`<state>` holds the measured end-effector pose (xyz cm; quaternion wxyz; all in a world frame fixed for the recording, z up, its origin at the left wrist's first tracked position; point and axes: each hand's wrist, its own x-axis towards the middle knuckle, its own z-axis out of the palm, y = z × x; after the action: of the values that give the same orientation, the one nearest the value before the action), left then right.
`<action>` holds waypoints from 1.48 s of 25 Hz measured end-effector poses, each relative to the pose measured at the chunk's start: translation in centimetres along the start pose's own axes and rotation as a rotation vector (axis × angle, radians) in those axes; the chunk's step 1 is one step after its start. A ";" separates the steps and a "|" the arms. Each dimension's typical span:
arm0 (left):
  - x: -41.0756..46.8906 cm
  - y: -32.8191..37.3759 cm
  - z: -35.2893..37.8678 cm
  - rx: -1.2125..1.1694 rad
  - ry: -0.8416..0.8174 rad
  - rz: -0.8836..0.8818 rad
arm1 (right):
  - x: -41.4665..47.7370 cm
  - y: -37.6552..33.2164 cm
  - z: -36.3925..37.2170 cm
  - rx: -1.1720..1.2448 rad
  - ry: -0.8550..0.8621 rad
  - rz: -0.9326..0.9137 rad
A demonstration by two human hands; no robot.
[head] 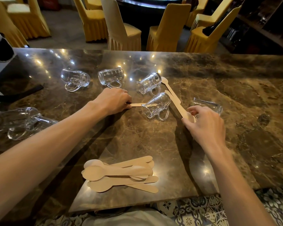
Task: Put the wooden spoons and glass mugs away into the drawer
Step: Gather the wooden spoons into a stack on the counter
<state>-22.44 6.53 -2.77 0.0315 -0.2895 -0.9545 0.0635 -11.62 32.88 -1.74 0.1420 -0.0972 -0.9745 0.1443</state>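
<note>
Every mug in view lay on its side on the polished, veined marble table. At the far left edge was blurred glassware, count unclear. Further back lay the second mug and third mug, handles down, with nothing seen inside them. The left hand, fingers curled, gripped the handle end of a flat spoon. That spoon's far end showed through the mouth of the centre mug; whether it lay inside or beneath could not be determined. Near the front edge, between the forearms and apart from both hands, sat a spoon pile of pale, thin wood with rounded bowls. Behind the centre mug lay the rear mug, a back spoon beside it. The right hand pinched the near end of a long spoon between thumb and fingers. The right mug lay just behind that hand.
</note>
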 end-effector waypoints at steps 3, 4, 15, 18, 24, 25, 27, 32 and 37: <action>0.0 0.0 0.0 0.023 0.004 0.008 | -0.7 -0.8 -2.1 0.148 0.062 -0.083; 0.1 0.0 0.0 0.005 0.008 0.003 | -1.3 -1.4 -2.8 0.261 0.034 -0.169; -0.9 -0.7 0.0 -0.046 0.063 -0.012 | -7.7 -5.9 -1.2 0.379 -0.590 -0.666; -1.6 -1.2 -0.5 -0.104 0.062 -0.040 | -8.0 -6.0 -0.7 0.373 -0.606 -0.686; -4.5 -2.2 -1.7 -0.189 0.079 -0.082 | -8.2 -6.2 0.1 0.360 -0.612 -0.698; -5.4 -2.2 -2.0 -0.222 0.087 -0.082 | -8.2 -6.2 0.1 0.362 -0.619 -0.697; -7.4 -1.7 -2.6 -0.307 0.112 -0.058 | -8.2 -6.1 0.2 0.370 -0.628 -0.698; -12.6 0.2 -4.7 -0.457 0.142 0.044 | -8.0 -5.8 0.2 0.414 -0.638 -0.658; -15.8 1.5 -5.3 -0.519 0.166 0.074 | -4.9 -3.3 -0.5 0.349 -0.402 -0.407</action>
<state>-7.95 -0.48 1.86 0.0321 -0.3270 -0.9217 -0.2060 -7.31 28.79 -1.53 -0.0124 0.1555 -0.9429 0.2941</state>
